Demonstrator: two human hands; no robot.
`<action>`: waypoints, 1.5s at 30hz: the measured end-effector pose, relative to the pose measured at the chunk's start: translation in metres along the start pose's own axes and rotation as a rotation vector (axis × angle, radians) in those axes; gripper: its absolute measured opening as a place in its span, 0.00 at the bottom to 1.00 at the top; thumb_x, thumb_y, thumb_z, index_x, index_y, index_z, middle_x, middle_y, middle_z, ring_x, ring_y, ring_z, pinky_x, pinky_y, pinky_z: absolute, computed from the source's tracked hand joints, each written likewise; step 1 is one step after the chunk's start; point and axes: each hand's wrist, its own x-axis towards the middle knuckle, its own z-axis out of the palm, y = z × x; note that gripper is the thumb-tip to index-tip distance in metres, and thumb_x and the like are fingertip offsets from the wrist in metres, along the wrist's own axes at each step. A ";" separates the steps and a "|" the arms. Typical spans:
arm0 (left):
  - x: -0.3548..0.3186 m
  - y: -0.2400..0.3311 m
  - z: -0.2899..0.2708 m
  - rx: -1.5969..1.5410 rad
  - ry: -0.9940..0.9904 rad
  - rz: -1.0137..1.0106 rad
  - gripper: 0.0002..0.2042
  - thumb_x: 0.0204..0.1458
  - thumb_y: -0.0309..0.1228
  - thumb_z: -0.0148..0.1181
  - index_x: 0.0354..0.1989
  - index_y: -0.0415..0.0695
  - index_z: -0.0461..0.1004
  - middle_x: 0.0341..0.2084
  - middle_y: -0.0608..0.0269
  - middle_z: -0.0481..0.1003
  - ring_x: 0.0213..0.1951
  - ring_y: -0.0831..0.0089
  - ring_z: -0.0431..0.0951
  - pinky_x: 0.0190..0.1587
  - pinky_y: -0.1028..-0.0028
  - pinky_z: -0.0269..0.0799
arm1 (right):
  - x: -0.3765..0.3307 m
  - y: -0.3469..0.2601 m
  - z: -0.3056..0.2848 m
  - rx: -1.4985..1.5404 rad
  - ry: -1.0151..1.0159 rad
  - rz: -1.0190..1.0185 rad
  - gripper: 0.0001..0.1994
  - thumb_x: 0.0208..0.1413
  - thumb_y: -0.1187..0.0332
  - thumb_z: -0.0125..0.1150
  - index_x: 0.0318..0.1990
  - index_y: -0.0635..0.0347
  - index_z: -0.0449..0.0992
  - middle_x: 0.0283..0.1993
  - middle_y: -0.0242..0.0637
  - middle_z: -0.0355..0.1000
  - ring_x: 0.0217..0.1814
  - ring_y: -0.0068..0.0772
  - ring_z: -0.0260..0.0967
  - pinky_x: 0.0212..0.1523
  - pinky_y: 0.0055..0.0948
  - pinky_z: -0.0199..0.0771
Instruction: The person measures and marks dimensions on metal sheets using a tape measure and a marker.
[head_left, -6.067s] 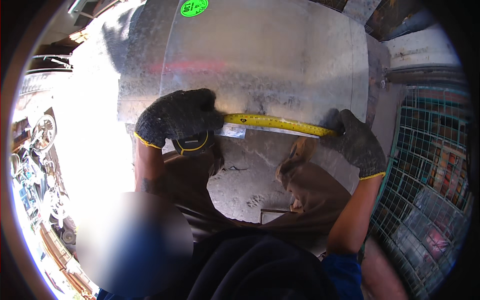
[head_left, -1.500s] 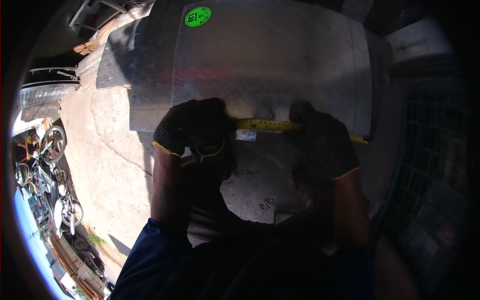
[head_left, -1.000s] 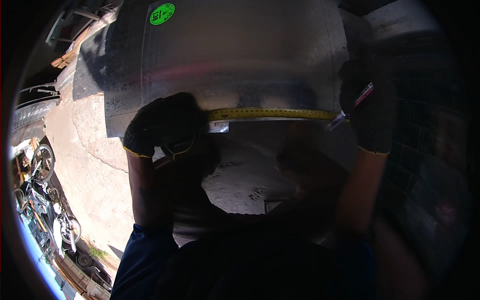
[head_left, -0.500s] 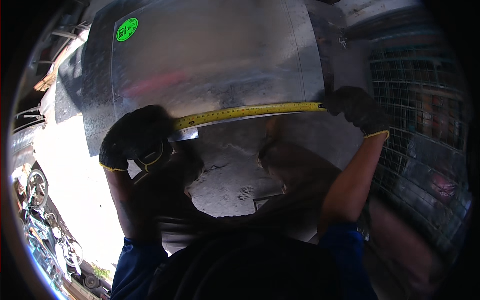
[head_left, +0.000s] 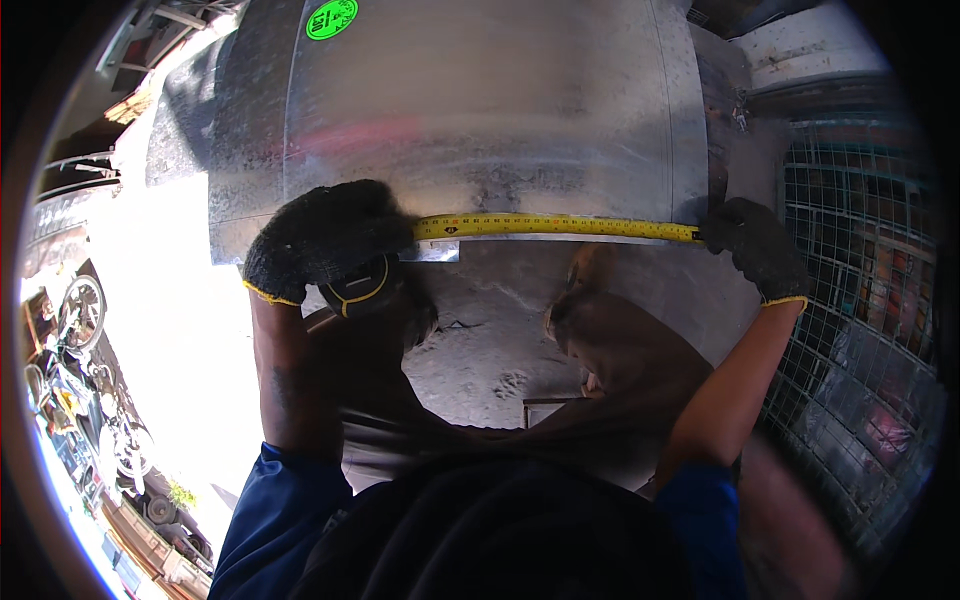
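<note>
A sheet of grey metal [head_left: 480,130] lies in front of me, with a green round sticker [head_left: 331,18] near its far left part and thin lines along its sides. Stretched along its near edge is the yellow blade of a tape measure [head_left: 560,227]. My left hand [head_left: 325,235], in a dark knitted glove with a yellow cuff, is closed on the tape measure at the left; the black and yellow case [head_left: 360,288] shows below the palm. At the sheet's near right corner my right hand [head_left: 755,245], gloved alike, pinches the blade's end. Its fingertips are partly hidden.
Green wire mesh [head_left: 850,230] stands close on the right. Below the sheet's near edge are my knees and a concrete floor [head_left: 470,365]. Bright sunlit ground [head_left: 180,370] lies to the left, with a bicycle [head_left: 82,312] and clutter beyond it.
The view has shifted, so the sheet and both hands sit farther right in the picture. The blade's right end now slopes slightly toward me. Both hands keep their hold on the tape measure.
</note>
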 end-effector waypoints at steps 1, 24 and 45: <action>-0.003 -0.001 0.001 -0.005 0.026 0.014 0.13 0.49 0.32 0.70 0.44 0.59 0.85 0.38 0.64 0.78 0.38 0.61 0.83 0.35 0.67 0.82 | -0.001 -0.002 0.000 0.005 0.001 0.012 0.14 0.53 0.57 0.64 0.38 0.58 0.82 0.28 0.33 0.76 0.24 0.24 0.67 0.27 0.29 0.67; -0.003 0.001 0.008 -0.325 -0.121 -0.437 0.14 0.60 0.47 0.61 0.39 0.50 0.82 0.37 0.55 0.82 0.37 0.53 0.83 0.39 0.58 0.79 | -0.002 -0.003 0.002 0.056 0.030 0.005 0.12 0.57 0.59 0.65 0.40 0.58 0.82 0.30 0.31 0.77 0.24 0.20 0.64 0.26 0.26 0.64; -0.127 -0.066 -0.017 -0.680 0.071 -1.187 0.18 0.57 0.46 0.67 0.42 0.42 0.84 0.30 0.62 0.81 0.30 0.70 0.79 0.35 0.68 0.75 | 0.007 0.007 0.003 0.037 0.005 0.020 0.12 0.55 0.58 0.66 0.40 0.55 0.82 0.30 0.30 0.75 0.23 0.20 0.61 0.25 0.27 0.62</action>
